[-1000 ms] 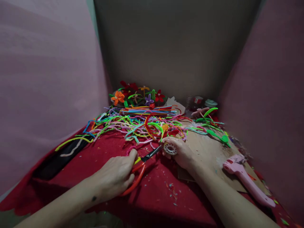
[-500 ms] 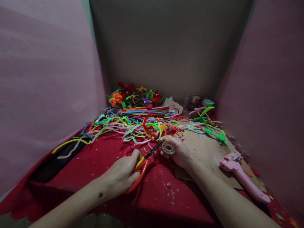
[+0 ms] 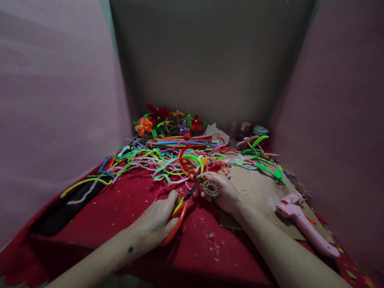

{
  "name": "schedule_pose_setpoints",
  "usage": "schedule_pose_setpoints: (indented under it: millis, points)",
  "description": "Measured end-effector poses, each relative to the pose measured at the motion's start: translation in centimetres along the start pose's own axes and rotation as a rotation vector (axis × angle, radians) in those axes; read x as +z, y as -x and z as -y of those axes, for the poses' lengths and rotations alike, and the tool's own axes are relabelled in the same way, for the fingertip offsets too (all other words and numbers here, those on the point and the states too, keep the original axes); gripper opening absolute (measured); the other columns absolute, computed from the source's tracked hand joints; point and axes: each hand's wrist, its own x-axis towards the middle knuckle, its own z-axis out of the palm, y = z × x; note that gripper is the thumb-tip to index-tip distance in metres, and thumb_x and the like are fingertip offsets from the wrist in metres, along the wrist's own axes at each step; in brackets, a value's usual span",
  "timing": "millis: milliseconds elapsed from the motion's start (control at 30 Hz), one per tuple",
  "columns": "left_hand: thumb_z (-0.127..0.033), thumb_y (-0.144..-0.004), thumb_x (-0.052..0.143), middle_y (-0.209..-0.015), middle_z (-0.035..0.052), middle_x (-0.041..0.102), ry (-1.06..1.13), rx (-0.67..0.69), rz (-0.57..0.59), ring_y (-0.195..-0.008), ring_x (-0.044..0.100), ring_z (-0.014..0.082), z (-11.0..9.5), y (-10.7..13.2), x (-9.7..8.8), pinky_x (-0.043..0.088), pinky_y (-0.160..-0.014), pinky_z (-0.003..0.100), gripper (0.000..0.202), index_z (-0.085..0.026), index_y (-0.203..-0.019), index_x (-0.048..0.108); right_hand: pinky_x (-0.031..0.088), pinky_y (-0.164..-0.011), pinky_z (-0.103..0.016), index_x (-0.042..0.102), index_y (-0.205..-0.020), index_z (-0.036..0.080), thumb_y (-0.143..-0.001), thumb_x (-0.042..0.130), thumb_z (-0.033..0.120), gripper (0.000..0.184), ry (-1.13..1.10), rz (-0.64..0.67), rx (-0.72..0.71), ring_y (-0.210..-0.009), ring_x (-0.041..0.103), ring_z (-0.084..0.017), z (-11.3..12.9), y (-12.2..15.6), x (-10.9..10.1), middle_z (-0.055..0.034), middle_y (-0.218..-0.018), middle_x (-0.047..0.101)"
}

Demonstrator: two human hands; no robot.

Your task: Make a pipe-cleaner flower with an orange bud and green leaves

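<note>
My left hand (image 3: 160, 218) is closed round the orange-and-yellow handles of a pair of scissors (image 3: 179, 218). The dark blades point up and right, their tips close to the fingertips of my right hand (image 3: 222, 190). That hand is closed on a pale round spool (image 3: 211, 188) with a ring of holes in its face. At its fingertips is the lower end of a bright green pipe cleaner piece (image 3: 194, 159); whether the fingers pinch it I cannot tell. A red pipe cleaner loop (image 3: 182, 160) and a small orange piece (image 3: 204, 162) are just beyond.
Loose pipe cleaners (image 3: 141, 162) spread across the red cloth (image 3: 120, 208). Finished pipe cleaner flowers (image 3: 144, 126) stand at the back. On the right, a pink glue gun (image 3: 306, 224) lies partly on a cardboard sheet (image 3: 255, 196). A black strip (image 3: 66, 212) lies at left; jars (image 3: 260, 131) stand behind.
The whole view has shifted slightly, moving the table's things a little to the left. Both hands keep nearly the same pose, with scissors and spool still held.
</note>
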Motion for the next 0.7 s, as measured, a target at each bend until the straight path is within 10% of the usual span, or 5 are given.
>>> schedule_pose_setpoints:
  millis: [700]
  points:
    - [-0.025, -0.082, 0.037, -0.077, 0.0037, 0.057, -0.056, 0.075, 0.029, -0.063, 0.053, 0.0155, 0.20, -0.65, 0.14, 0.034, -0.054, 0.025, 0.008, -0.021, -0.083, 0.030, 0.029, -0.033, -0.020, 0.064, -0.087, 0.013, -0.073, 0.051, 0.027, 0.023, 0.154, 0.031, -0.004, -0.037, 0.045, -0.010, 0.29, 0.08, -0.02, -0.0011, -0.049, 0.059]
